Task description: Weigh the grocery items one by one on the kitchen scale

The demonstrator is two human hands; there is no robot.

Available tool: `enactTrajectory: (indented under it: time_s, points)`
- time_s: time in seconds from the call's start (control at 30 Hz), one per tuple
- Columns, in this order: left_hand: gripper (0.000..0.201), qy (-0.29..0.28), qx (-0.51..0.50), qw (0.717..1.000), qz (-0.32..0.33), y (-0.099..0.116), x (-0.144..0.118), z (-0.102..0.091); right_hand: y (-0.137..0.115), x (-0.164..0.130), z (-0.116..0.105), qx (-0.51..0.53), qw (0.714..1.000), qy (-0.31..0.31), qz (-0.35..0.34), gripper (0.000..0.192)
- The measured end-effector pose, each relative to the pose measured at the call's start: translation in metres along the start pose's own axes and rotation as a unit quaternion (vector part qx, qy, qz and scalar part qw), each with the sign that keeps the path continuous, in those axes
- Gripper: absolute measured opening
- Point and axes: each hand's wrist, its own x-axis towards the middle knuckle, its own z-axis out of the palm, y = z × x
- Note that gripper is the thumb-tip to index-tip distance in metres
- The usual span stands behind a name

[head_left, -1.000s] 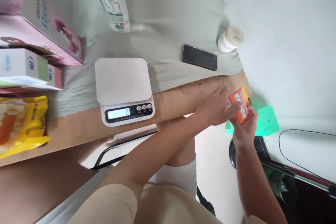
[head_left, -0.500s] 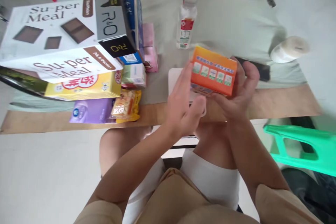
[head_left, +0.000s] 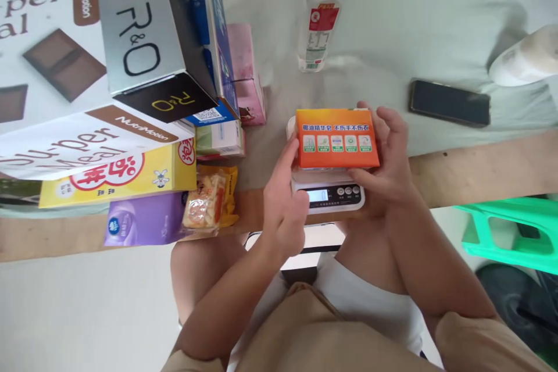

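An orange soap box (head_left: 338,148) with Chinese lettering is over the platform of a white kitchen scale (head_left: 358,203); whether it rests there or hovers just above, I cannot tell. My right hand (head_left: 387,165) grips the box's right end, thumb at the near edge and fingers behind. Along the left edge lies the extended index finger of my left hand (head_left: 284,203), its thumb apart near the scale's lit display (head_left: 317,196). The scale's buttons show, while most of its platform is hidden by the box.
Stacked at left are a white Su-per Meal box (head_left: 52,110), a grey-black R&O box (head_left: 142,40), a yellow box (head_left: 170,171), a purple pack (head_left: 146,218) and a wrapped snack (head_left: 203,203). Beyond stand a bottle (head_left: 320,35), a phone (head_left: 450,103) and a white roll (head_left: 523,58). A green stool (head_left: 479,226) is at right.
The soap box has come down and left, levelling over the scale. My left hand has slid lower, uncovering the scale's display. The view has moved closer to the table.
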Motion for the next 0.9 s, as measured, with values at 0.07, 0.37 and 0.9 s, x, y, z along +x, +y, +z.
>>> enactTrajectory:
  time_s: [0.07, 0.37, 0.9]
  points:
    - [0.068, 0.044, -0.040, 0.998, -0.010, -0.004, 0.005, -0.004, 0.009, 0.000, -0.003, 0.020, 0.999, -0.006, -0.027, 0.106]
    - [0.060, 0.237, -0.110, 0.965, 0.032, 0.001, 0.027, -0.031, 0.016, -0.008, -0.002, -0.039, 0.960, 0.275, -0.040, 0.068]
    - [0.044, 0.136, -0.125, 0.982, -0.035, 0.002, 0.024, -0.035, 0.024, -0.014, -0.004, -0.040, 0.964, 0.249, -0.087, 0.057]
